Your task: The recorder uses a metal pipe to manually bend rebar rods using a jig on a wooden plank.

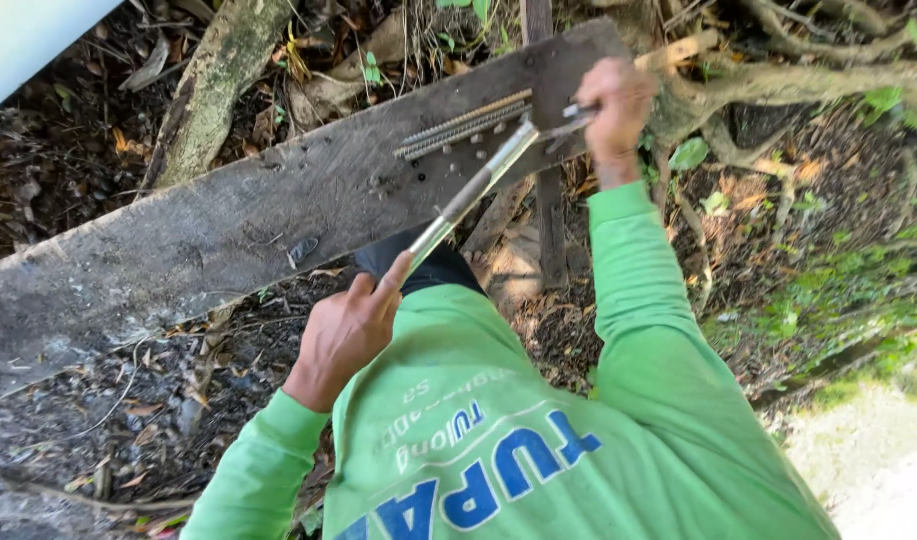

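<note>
Green long sleeves of my shirt (538,440) filled the near view. My left hand (346,335) was closed around the grip of a long metal-handled tool (475,187), its head resting on the weathered grey wooden plank (178,240). My right hand (614,105) was pinched shut on a small metal piece (576,115) at the plank's upper end, beside rows of nails (463,124) lying there. I judged I was setting a nail; striking would call for a steady aim. Roots (778,90) crowded the right; leaf litter (128,420) below left room.
</note>
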